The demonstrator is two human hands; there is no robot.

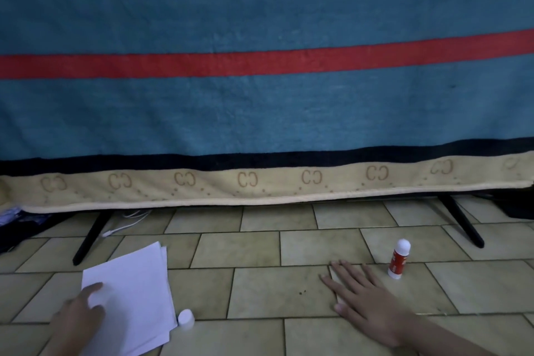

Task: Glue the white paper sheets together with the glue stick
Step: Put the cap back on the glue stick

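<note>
A stack of white paper sheets (135,298) lies on the tiled floor at the lower left. My left hand (78,315) rests on the stack's left part, index finger stretched out onto the paper, holding nothing. A red and white glue stick (398,259) stands upright on the floor to the right, white stick exposed. Its white cap (185,318) sits apart, touching the paper stack's right edge. My right hand (367,295) lies flat on the floor, fingers spread, just left of the glue stick and not touching it.
A blue blanket (260,110) with a red stripe and beige border hangs over a frame ahead, reaching almost to the floor. Two black legs (91,237) (462,222) slant onto the tiles. A white cable (127,222) lies under the blanket at the left.
</note>
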